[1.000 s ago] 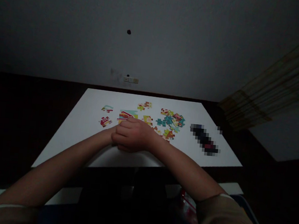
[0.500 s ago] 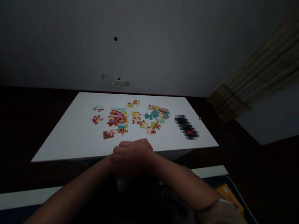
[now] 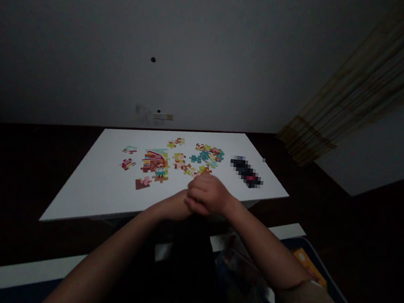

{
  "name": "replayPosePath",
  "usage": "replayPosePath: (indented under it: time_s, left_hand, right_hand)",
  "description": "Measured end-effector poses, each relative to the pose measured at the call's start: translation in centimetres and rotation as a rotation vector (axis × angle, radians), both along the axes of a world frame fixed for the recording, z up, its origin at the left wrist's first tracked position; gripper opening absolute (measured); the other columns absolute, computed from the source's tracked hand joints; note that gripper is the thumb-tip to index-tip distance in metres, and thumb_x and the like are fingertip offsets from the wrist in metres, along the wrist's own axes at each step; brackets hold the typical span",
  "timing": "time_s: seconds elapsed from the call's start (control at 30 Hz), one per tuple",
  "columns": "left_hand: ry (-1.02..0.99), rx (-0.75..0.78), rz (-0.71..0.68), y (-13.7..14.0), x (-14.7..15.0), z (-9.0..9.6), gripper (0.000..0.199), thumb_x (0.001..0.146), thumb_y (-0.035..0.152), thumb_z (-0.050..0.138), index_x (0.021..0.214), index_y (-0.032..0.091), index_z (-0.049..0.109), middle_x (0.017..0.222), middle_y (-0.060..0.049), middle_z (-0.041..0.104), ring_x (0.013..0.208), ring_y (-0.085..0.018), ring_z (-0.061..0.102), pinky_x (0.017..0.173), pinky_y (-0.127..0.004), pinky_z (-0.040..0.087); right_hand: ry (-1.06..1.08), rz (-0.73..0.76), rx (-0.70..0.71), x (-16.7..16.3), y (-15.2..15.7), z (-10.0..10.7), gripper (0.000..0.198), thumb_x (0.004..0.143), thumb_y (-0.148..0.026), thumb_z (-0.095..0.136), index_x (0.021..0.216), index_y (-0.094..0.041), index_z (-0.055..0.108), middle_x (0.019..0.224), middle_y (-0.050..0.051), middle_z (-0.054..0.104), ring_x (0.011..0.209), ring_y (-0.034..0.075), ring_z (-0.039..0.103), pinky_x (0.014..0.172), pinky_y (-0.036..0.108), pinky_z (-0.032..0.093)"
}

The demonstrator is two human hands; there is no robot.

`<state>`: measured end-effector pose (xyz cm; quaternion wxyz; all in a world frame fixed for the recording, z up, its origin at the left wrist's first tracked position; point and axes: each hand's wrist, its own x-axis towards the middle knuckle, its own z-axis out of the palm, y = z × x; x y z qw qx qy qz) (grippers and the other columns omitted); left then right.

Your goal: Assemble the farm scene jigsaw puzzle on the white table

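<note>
Over the near edge of the white table, my right hand (image 3: 208, 191) is closed round my left hand (image 3: 179, 205). The right fingers are curled, and the left fingers are hidden beneath them. Beyond the hands lies a partly joined jigsaw puzzle (image 3: 156, 159) with a red barn and a figure in blue-green. A heap of loose puzzle pieces (image 3: 211, 155) is to its right, partly teal. Small joined clusters lie around it: a brown and pink one (image 3: 142, 183), a red one (image 3: 128, 164) and a yellowish one (image 3: 179, 161). My right hand partly covers the nearest pieces.
The white table (image 3: 87, 193) stands before a grey wall. On its right side is a dark pixelated object (image 3: 246, 171). An orange box (image 3: 310, 267) rests at my lower right on something dark blue. A curtain (image 3: 314, 129) hangs at the right.
My clasped hands have shifted to the right and slightly up, and the right hand has turned, now overlapping the nearest puzzle pieces. The camera view has shifted slightly; the puzzle looks unchanged.
</note>
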<state>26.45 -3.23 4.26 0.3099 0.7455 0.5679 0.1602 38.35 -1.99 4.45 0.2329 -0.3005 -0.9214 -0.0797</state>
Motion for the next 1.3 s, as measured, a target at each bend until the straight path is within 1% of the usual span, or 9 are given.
replayPosePath:
  time_s: [0.03, 0.1, 0.2, 0.33, 0.6, 0.83, 0.97, 1.13, 1.3]
  left_hand:
    - [-0.023, -0.001, -0.097, 1.2, -1.3, 0.0, 0.014, 0.079, 0.018, 0.060, 0.076, 0.029, 0.068, 0.073, 0.000, 0.062, 0.070, -0.017, 0.059, 0.066, -0.031, 0.050]
    - [-0.089, 0.089, -0.486, 4.1, -3.2, 0.1, 0.025, 0.084, 0.016, 0.054, 0.094, 0.032, 0.069, 0.093, 0.001, 0.068, 0.085, -0.014, 0.061, 0.079, -0.028, 0.049]
    - [0.041, 0.301, -0.450, 8.5, -3.5, 0.0, 0.030, 0.088, 0.017, 0.048, 0.108, 0.028, 0.066, 0.107, -0.005, 0.065, 0.102, -0.018, 0.058, 0.092, -0.032, 0.044]
    - [0.289, 0.448, -0.286, 13.3, -0.8, -0.6, 0.037, 0.089, 0.027, 0.049, 0.124, 0.018, 0.057, 0.124, -0.014, 0.055, 0.118, -0.028, 0.047, 0.101, -0.041, 0.036]
    - [0.349, 0.351, -0.389, 18.9, 0.6, -2.8, 0.038, 0.077, 0.042, 0.065, 0.107, 0.019, 0.066, 0.119, -0.014, 0.056, 0.116, -0.032, 0.047, 0.099, -0.041, 0.037]
    - [0.273, 0.323, -0.437, 19.5, 0.4, -3.0, 0.036, 0.076, 0.033, 0.067, 0.110, 0.020, 0.061, 0.112, -0.011, 0.062, 0.106, -0.029, 0.055, 0.088, -0.036, 0.043]
    - [0.199, 0.311, -0.453, 19.5, -0.2, -2.0, 0.022, 0.086, 0.028, 0.055, 0.107, 0.025, 0.060, 0.104, -0.004, 0.067, 0.093, -0.022, 0.061, 0.076, -0.030, 0.046]
    - [0.161, 0.391, -0.340, 19.9, -0.8, -1.7, 0.020, 0.089, 0.024, 0.049, 0.100, 0.023, 0.066, 0.101, -0.008, 0.068, 0.098, -0.026, 0.061, 0.082, -0.034, 0.044]
    - [0.049, 0.396, -0.282, 20.8, -0.7, -2.7, 0.028, 0.090, 0.023, 0.050, 0.115, 0.022, 0.062, 0.109, -0.009, 0.068, 0.101, -0.024, 0.061, 0.086, -0.033, 0.045]
  right_hand:
    - [0.074, -0.187, -0.065, 1.7, 0.8, -0.1, 0.018, 0.090, -0.031, 0.048, 0.081, -0.022, 0.061, 0.080, 0.003, 0.062, 0.078, 0.019, 0.055, 0.072, 0.034, 0.042]
    - [0.203, -0.532, -0.166, 4.7, 2.7, -0.4, 0.022, 0.091, -0.025, 0.043, 0.098, -0.020, 0.064, 0.093, 0.008, 0.066, 0.088, 0.021, 0.058, 0.080, 0.035, 0.043]
    - [0.214, -0.755, -0.256, 7.3, 5.7, -0.9, 0.035, 0.091, -0.019, 0.041, 0.121, -0.018, 0.060, 0.114, 0.013, 0.065, 0.102, 0.024, 0.057, 0.090, 0.037, 0.041]
    - [0.093, -0.705, -0.367, 7.3, 9.2, -1.7, 0.041, 0.087, -0.015, 0.048, 0.126, -0.019, 0.057, 0.122, 0.011, 0.062, 0.112, 0.024, 0.052, 0.097, 0.036, 0.037]
    - [-0.114, -0.685, -0.444, 7.6, 13.3, -2.4, 0.052, 0.072, -0.020, 0.066, 0.125, -0.020, 0.060, 0.116, 0.015, 0.065, 0.109, 0.032, 0.052, 0.092, 0.040, 0.037]
    - [-0.113, -0.729, -0.427, 8.4, 13.2, -1.6, 0.020, 0.077, -0.024, 0.062, 0.094, -0.025, 0.073, 0.092, 0.013, 0.070, 0.092, 0.030, 0.061, 0.087, 0.041, 0.036]
    - [-0.061, -0.739, -0.407, 8.5, 12.3, -1.3, 0.024, 0.086, -0.029, 0.054, 0.100, -0.026, 0.073, 0.095, 0.012, 0.071, 0.088, 0.029, 0.063, 0.081, 0.039, 0.039]
    - [0.093, -0.661, -0.532, 8.6, 11.4, -1.4, 0.023, 0.088, -0.029, 0.053, 0.102, -0.029, 0.072, 0.102, 0.006, 0.072, 0.095, 0.026, 0.064, 0.080, 0.034, 0.044]
    - [0.313, -0.688, -0.530, 8.9, 11.2, -1.8, 0.026, 0.089, -0.030, 0.052, 0.110, -0.026, 0.066, 0.102, 0.007, 0.071, 0.089, 0.023, 0.065, 0.079, 0.034, 0.047]
